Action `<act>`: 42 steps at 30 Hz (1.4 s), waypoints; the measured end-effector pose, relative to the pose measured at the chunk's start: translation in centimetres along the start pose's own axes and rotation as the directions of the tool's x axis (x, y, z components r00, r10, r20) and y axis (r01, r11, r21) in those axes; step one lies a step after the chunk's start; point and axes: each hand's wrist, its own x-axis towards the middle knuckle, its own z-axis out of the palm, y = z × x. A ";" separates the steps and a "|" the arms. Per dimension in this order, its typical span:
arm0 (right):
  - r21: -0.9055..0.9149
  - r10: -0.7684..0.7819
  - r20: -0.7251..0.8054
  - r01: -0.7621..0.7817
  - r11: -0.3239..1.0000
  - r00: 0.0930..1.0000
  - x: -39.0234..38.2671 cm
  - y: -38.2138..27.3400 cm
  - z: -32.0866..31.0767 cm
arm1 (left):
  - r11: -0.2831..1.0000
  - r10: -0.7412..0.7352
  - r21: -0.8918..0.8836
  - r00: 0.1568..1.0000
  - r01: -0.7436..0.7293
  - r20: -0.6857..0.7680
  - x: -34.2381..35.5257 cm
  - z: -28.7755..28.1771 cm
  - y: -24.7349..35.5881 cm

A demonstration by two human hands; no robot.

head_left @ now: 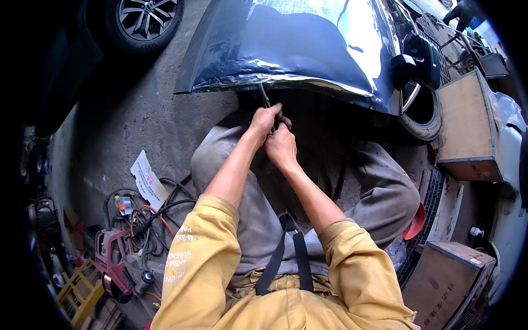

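A dark blue car door [291, 49] with a black side mirror [421, 59] lies ahead of me, its near edge [264, 80] crumpled and scraped. A slim dark metal hand tool [265, 94] reaches up to that edge; its exact kind does not show. My left hand [265, 118] is closed around the tool's shaft, just below the door edge. Directly beneath it, my right hand [281, 146] is wrapped round the tool's lower end. The fingers of both hands partly hide the handle.
Tangled cables [157, 220] and a white printed card [147, 180] lie at my left, beside a red power tool [113, 258]. At right stand wooden boxes [467, 124] and a loose tyre [423, 121]. A car wheel [146, 19] is at the far left.
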 end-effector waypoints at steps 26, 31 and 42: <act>0.024 0.072 0.078 -0.074 0.997 0.994 -0.8 -0.5 -1.4 | 0.963 0.103 0.270 0.952 -0.023 -0.288 0.2 2.4 0.7; 0.032 0.111 0.083 -0.114 0.993 0.990 -1.6 -2.7 -2.5 | 0.931 0.021 0.359 0.972 0.066 -0.232 0.1 2.2 2.9; -0.084 -0.180 -0.084 0.173 0.981 0.980 -0.1 4.1 -1.0 | 0.952 0.200 -0.257 0.972 -0.164 0.122 -1.3 -0.7 0.8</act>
